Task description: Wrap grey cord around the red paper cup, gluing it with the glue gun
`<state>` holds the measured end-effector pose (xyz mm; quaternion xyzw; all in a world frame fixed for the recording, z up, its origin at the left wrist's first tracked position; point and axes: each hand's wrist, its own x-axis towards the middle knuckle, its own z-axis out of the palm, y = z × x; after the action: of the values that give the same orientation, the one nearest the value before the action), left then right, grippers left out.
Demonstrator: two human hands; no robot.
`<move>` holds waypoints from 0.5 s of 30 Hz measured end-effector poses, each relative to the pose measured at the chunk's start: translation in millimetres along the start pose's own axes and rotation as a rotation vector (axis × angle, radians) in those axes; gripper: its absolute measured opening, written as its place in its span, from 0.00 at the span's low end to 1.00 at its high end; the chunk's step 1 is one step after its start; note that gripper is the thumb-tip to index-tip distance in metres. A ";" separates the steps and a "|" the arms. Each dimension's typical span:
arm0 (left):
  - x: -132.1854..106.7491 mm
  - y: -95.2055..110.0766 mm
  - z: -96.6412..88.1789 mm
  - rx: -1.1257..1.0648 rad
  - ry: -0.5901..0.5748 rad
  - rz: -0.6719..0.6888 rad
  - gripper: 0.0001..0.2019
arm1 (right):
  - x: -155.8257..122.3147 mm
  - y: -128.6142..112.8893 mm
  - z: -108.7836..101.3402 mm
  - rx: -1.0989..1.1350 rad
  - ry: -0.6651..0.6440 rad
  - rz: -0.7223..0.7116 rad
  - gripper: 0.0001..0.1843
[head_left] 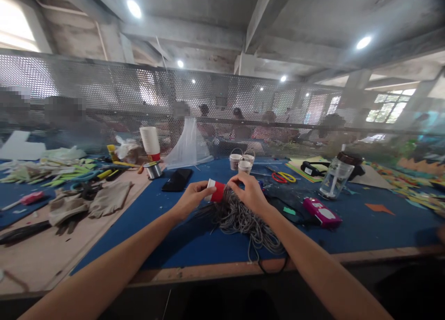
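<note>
My left hand (191, 198) grips a small red and white paper cup (216, 191) lying on its side above the blue mat. My right hand (249, 191) is pinched at the cup's mouth end, fingers closed on it where a tangle of grey cord (245, 220) meets the cup. The cord spreads out under my right wrist and trails toward the table's front edge. Whether the right fingers pinch the cord or the cup rim is not clear.
A blue mat (354, 229) covers the table. On it lie a pink case (321, 212), a clear bottle (335, 176), red and yellow scissors (283, 177), two small cups (240, 161), a black pouch (178, 179), a cup stack (150, 142). Gloves (88, 203) lie left. A mesh screen (243, 102) stands behind, people beyond it.
</note>
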<state>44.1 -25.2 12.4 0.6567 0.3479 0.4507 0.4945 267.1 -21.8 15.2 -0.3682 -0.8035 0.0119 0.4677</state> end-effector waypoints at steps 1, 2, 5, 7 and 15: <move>0.3 0.0 -0.4 -0.004 0.011 0.004 0.17 | -0.1 -0.4 -0.4 0.012 0.001 -0.004 0.10; 0.7 -0.2 -0.8 -0.009 0.020 0.008 0.17 | -0.2 -0.4 -0.8 0.021 0.004 -0.008 0.11; 2.6 -2.3 -2.9 -0.027 0.049 0.009 0.16 | 0.3 2.9 -3.5 0.003 0.039 0.016 0.12; 4.5 -5.2 -5.0 -0.040 0.070 0.014 0.16 | 1.0 8.2 -7.6 -0.075 0.074 0.073 0.12; 12.6 -14.6 -11.2 -0.175 0.151 0.050 0.14 | -0.9 38.4 -36.5 -0.613 -0.146 0.542 0.10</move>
<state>37.9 -6.1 2.6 0.5837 0.3273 0.5397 0.5108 317.4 -6.2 21.2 -0.6870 -0.6746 -0.0793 0.2583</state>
